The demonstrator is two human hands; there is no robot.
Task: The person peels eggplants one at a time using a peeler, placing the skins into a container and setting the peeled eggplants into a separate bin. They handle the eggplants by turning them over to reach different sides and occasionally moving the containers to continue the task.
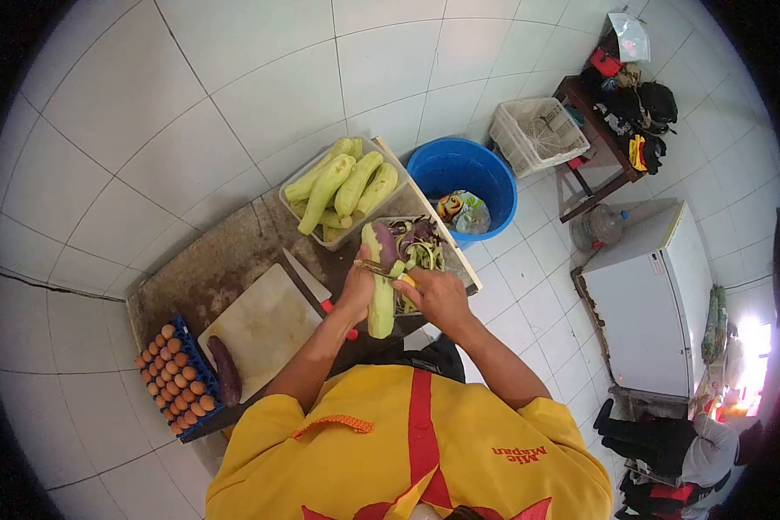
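My left hand [356,290] grips a long eggplant [381,286], mostly peeled to pale green with purple skin left at its far end. My right hand [435,295] holds a yellow-handled peeler [388,271] against the eggplant's upper part. Both hands work above a tray of purple and green peelings [425,251]. Beyond it a clear tub [342,192] holds several peeled pale-green eggplants.
A white cutting board [264,329] with a red-handled knife [312,290] lies on the worn table. An unpeeled purple eggplant [226,371] rests on the board beside a blue egg tray [175,378]. On the floor stand a blue bucket [462,184], a white crate [537,134] and a white chest freezer [659,299].
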